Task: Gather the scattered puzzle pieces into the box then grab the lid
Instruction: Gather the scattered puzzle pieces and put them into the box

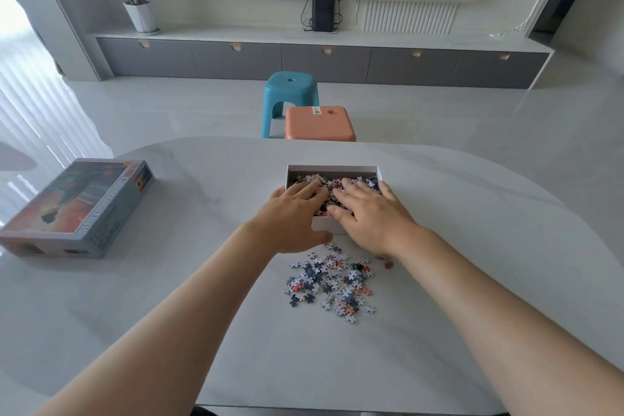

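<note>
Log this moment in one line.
phase: gathering | left hand, right hand: flat on pieces in box | loose pieces: piled on table | lid: untouched, left

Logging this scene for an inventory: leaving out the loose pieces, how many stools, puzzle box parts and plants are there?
Stools: 2 (blue stool, orange stool)
Puzzle box parts: 2 (box, lid)
Plants: 1 (potted plant)
Total: 5

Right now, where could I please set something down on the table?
Bare table lies between the lid and the box, and right of the box. Crowded: the box, under the left hand and right hand, and the loose pieces before it.
</note>
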`<state>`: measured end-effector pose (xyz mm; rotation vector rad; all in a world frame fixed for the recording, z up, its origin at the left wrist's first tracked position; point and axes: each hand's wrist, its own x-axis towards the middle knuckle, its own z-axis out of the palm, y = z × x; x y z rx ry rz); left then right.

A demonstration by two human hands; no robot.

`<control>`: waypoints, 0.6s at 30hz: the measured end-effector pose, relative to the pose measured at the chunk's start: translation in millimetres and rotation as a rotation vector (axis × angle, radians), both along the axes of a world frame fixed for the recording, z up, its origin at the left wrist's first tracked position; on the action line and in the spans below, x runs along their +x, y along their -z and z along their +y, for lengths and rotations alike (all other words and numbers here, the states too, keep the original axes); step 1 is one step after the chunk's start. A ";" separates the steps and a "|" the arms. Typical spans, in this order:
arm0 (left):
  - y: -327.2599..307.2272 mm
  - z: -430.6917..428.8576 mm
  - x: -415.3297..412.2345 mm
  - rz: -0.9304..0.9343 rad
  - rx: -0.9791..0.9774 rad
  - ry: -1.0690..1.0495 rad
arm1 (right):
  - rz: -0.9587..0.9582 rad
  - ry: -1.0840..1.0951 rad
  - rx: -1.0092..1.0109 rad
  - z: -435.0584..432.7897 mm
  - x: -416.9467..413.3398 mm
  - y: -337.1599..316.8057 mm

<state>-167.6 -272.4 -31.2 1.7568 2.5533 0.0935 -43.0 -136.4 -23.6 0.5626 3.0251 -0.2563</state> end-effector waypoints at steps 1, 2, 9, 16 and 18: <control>-1.6 -0.4 -0.1 -0.010 0.007 0.003 | 0.032 -0.004 -0.024 0.1 0.6 -1.4; -3.1 -1.7 0.3 -0.013 0.021 0.007 | 0.079 -0.003 -0.044 0.6 1.9 -3.4; -11.2 -25.9 9.4 0.067 0.323 0.060 | 0.454 -0.090 0.003 -6.7 34.2 -24.2; 0.4 -45.1 49.9 -0.072 0.245 0.172 | -0.012 -0.042 0.147 -23.3 68.0 -1.1; 11.6 -46.7 58.6 -0.023 0.126 0.142 | -0.050 -0.036 0.138 -29.6 71.2 8.1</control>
